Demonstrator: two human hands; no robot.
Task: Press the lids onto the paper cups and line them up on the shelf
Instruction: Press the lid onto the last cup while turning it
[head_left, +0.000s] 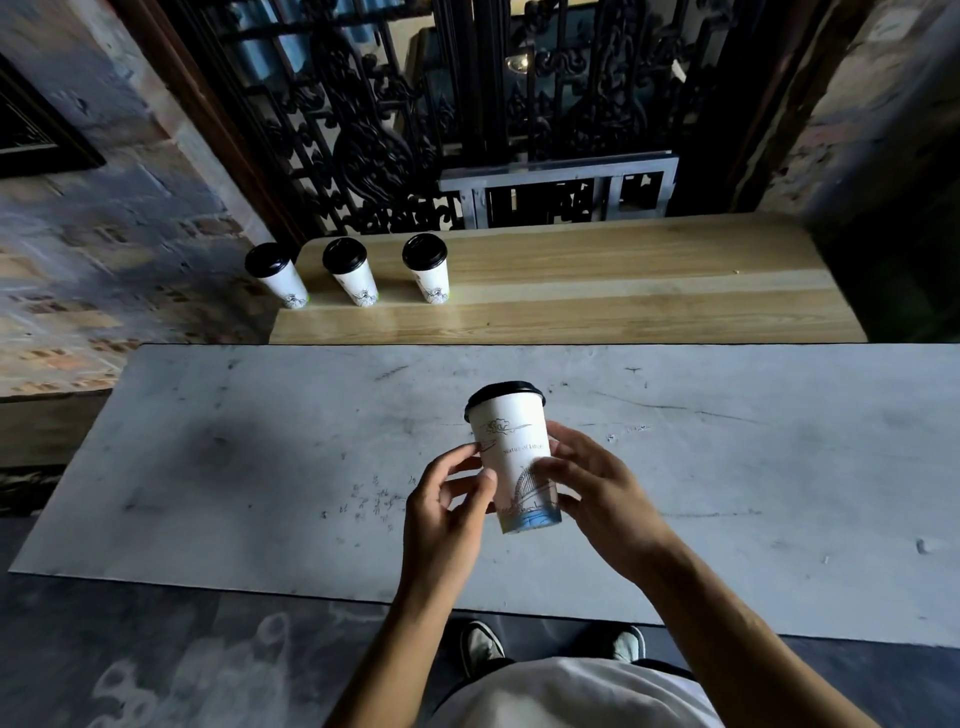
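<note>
A white paper cup with a printed drawing and a black lid on top is held above the grey table. My right hand grips its lower right side. My left hand touches its left side with thumb and fingertips. Three more lidded cups stand in a row at the left end of the wooden shelf: one at the very corner, one in the middle, one on the right.
The shelf runs behind the table, with bare wood to the right of the three cups. A dark carved screen and a metal frame stand behind the shelf. Brick wall lies to the left. My shoes show below the table's near edge.
</note>
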